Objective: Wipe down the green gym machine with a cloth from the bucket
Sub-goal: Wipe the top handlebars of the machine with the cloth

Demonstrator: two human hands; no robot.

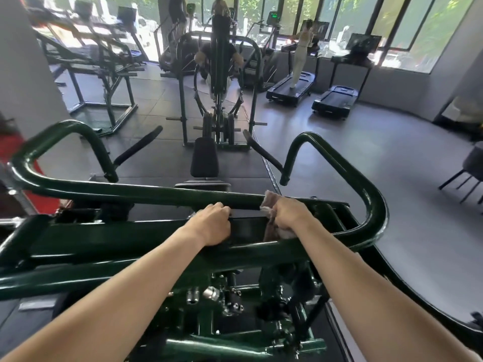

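Green tubing of the gym machine (366,194) spread wide beneath you, its long top tube (156,195) running across in front of your hands. Your left hand (213,223) had its fingers curled round a dark flat cross-piece (245,212) on your side of that tube. Your right hand (290,214) gripped a pale pinkish cloth (269,201), bunched against the frame beside the cross-piece.

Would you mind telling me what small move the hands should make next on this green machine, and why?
Probably slide the right hand with its cloth rightwards along the green crossbar; the left hand grips the machine beside it, blocking the other way.
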